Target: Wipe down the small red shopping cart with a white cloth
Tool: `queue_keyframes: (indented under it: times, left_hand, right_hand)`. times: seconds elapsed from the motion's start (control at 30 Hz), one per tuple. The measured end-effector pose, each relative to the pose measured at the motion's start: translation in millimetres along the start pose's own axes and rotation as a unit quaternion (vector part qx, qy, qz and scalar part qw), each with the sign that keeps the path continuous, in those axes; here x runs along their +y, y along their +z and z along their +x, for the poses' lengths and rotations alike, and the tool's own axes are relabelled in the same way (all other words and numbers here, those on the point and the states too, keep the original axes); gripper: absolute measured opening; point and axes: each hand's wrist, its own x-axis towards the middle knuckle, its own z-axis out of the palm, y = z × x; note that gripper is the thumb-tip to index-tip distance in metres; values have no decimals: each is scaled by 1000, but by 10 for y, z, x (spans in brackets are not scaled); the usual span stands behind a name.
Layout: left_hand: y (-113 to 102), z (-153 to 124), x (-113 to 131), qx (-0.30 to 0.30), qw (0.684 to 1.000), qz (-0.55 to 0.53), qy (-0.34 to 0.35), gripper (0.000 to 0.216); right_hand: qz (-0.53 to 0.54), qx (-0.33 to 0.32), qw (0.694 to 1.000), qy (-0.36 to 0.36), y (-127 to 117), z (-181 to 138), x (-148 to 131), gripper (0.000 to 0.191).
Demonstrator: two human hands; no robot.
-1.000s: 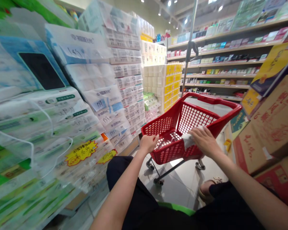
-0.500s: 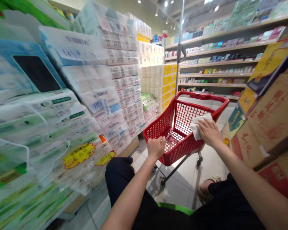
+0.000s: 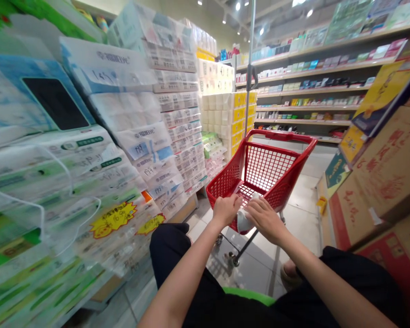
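Note:
In front of me stands a red plastic shopping cart [image 3: 272, 168] with lattice sides and a grey wheeled frame. My left hand [image 3: 226, 209] grips the near rim of its basket at the left corner. Close beside it, my right hand [image 3: 264, 218] presses a white cloth [image 3: 245, 221] onto the near rim, with part of the cloth draping over the outer wall. The fingers of my right hand lie over the cloth and hide some of it.
On the left rise stacks of packaged tissue [image 3: 123, 150], with a phone [image 3: 56, 104] and a white cable on them. Cardboard boxes [image 3: 389, 168] line the right side. Behind the cart are shelves of small goods [image 3: 307, 84] and a tall metal pole [image 3: 250, 68].
My right hand has slid the cloth from the cart's right side rim leftward and nearer, up to my left hand. The cart has turned slightly; my left hand keeps its grip.

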Motion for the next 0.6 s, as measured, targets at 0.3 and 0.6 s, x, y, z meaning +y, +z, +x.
queue_keyframes:
  times: [0.3, 0.6]
  left_hand:
    - [-108, 74, -718, 20, 988, 56, 143, 52]
    - [330, 173, -222, 81, 986, 79, 119, 42]
  right_hand:
    - [-25, 2, 998, 61, -22, -83, 582, 33]
    - [-148, 56, 973, 169, 100, -245, 283, 36]
